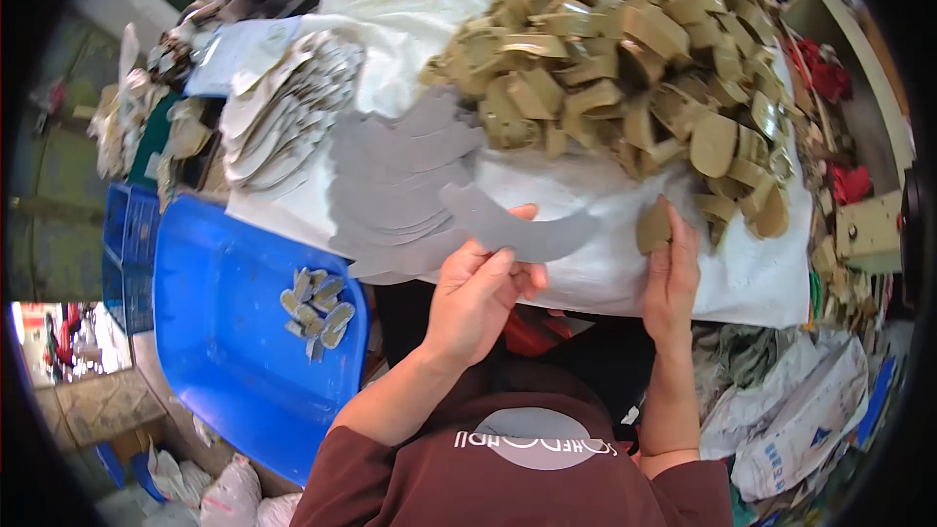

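Note:
My left hand (pixel 471 293) pinches a grey, curved, crescent-shaped piece of sheet material (pixel 547 237) between thumb and fingers, close to the table's front edge. To the right, my right hand (pixel 673 278) is closed on a small tan curved piece (pixel 653 226), which stands upright near the white cloth. Beyond my left hand lies a fanned stack of similar grey pieces (pixel 395 171). A large heap of tan curved pieces, some with a shiny face (pixel 625 34), covers the far right of the table.
White cloth (pixel 576 190) covers the table. Left of the grey stack lies a pile of whitish curved pieces (pixel 283 112). A blue plastic tub (pixel 224 332), with several small grey-and-tan pieces (pixel 319 307) inside, stands at the left. White sacks (pixel 791 420) lie at the lower right.

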